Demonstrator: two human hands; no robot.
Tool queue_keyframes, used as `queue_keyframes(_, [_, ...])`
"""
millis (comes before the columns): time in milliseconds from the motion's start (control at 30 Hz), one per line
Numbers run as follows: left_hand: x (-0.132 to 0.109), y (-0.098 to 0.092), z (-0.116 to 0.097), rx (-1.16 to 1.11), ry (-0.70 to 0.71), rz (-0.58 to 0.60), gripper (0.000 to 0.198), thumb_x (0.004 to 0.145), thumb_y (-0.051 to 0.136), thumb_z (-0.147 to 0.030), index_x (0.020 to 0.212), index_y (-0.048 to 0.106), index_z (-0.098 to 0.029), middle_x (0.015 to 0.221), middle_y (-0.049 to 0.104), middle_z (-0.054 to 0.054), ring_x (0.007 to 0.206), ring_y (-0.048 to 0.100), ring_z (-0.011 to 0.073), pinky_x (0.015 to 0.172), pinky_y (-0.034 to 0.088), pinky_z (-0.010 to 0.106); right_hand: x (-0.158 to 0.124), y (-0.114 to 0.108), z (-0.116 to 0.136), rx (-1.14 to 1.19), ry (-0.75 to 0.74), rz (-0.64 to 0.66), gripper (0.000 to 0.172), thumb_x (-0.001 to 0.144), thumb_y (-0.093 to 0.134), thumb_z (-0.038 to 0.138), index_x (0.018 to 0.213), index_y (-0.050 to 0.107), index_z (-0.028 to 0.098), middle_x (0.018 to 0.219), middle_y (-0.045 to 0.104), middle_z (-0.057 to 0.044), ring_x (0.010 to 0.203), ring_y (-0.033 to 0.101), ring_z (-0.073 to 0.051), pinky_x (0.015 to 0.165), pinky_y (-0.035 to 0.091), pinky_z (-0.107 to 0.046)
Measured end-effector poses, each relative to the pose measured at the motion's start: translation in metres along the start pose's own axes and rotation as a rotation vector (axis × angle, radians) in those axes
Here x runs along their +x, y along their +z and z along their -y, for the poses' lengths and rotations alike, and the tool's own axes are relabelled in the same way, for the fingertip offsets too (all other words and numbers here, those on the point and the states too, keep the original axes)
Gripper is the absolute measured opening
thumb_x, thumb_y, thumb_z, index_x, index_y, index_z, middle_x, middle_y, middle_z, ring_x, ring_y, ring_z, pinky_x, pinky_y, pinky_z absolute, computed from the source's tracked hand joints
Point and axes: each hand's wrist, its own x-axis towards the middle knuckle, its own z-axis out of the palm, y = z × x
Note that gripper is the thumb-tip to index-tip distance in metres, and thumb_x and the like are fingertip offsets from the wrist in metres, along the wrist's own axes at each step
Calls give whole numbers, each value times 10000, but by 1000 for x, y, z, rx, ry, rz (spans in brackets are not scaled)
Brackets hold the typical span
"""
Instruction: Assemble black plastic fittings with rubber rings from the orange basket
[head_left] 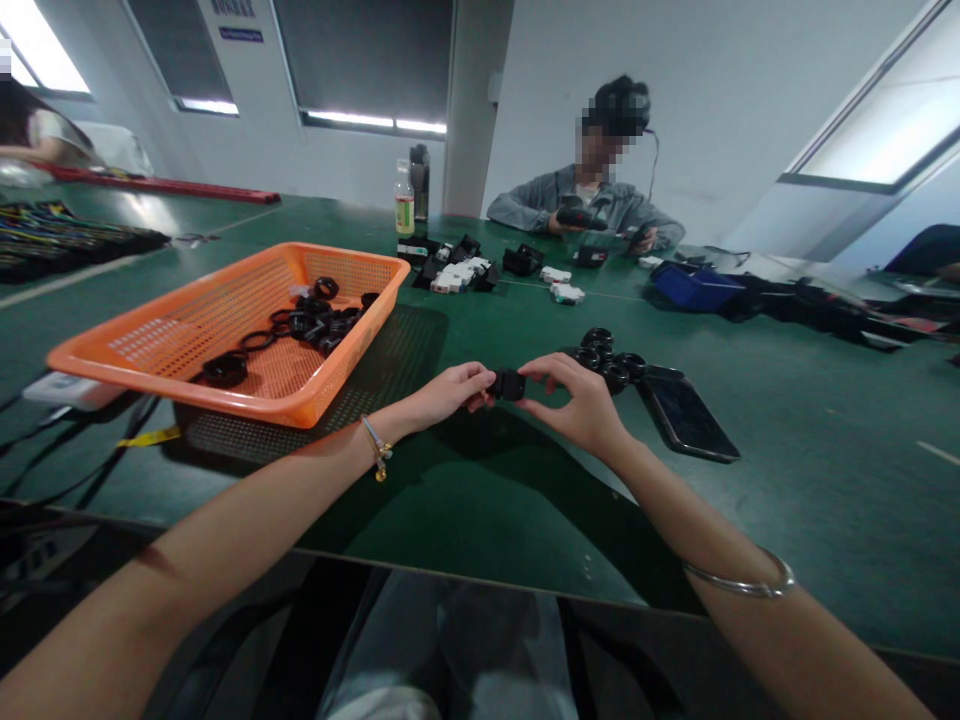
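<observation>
Between my two hands, just above the green table, is a small black plastic part (511,385). My left hand (459,388) pinches its left end with thumb and fingers. On the other side my right hand (574,400) grips the right end between thumb and index finger. The part's finer details are too small to make out. Several black rings (600,350) lie in a cluster just beyond my right hand. To the left stands an orange basket (315,408) with more black rings (319,320) inside.
A smartphone (690,412) lies right of the ring cluster. Farther back are white and black parts (457,272), a bottle (404,200), a dark flask (420,180) and a blue bin (694,287). A co-worker (559,190) sits across the green table (810,480), holding a dark tool.
</observation>
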Motion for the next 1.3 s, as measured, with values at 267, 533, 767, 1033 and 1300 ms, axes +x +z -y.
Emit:
queue_keyframes(267, [1, -2, 2, 9, 18, 24, 198, 808, 522, -298, 710, 429, -153, 584, 514, -45, 494, 409, 50, 529, 289, 211, -1, 2, 2, 55, 65, -29, 198, 702, 660, 324, 867, 646, 216, 782, 662, -31, 645, 567, -159, 558, 468, -288])
queue_keyframes(533, [-1, -2, 0, 84, 34, 22, 157, 816, 490, -261, 720, 437, -149, 599, 524, -44, 496, 408, 49, 516, 273, 206, -2, 4, -1, 110, 129, -35, 249, 669, 692, 322, 875, 660, 186, 782, 681, -33, 614, 568, -148, 558, 473, -282])
queue_keyframes(767, [-1, -2, 0, 103, 39, 15, 134, 815, 477, -236, 724, 431, -149, 588, 518, -52, 492, 400, 48, 515, 276, 201, -2, 5, -2, 157, 191, -22, 271, 659, 693, 336, 872, 673, 171, 766, 690, -36, 622, 582, -153, 566, 475, -282])
queue_keyframes(1033, [-1, -1, -1, 117, 47, 15, 93, 805, 483, -196, 743, 432, -148, 607, 531, -48, 503, 411, 47, 519, 295, 195, -2, 7, -2, 246, 257, -3, 292, 665, 675, 349, 878, 664, 150, 765, 689, -54, 658, 608, -175, 627, 501, -315])
queue_keyframes(1300, [1, -2, 4, 226, 83, -30, 110, 774, 520, -207, 774, 420, -162, 647, 528, -43, 560, 444, 66, 564, 343, 206, -2, 12, -4, 322, 347, 62, 264, 689, 622, 330, 883, 639, 152, 790, 691, -67, 731, 646, -204, 709, 516, -357])
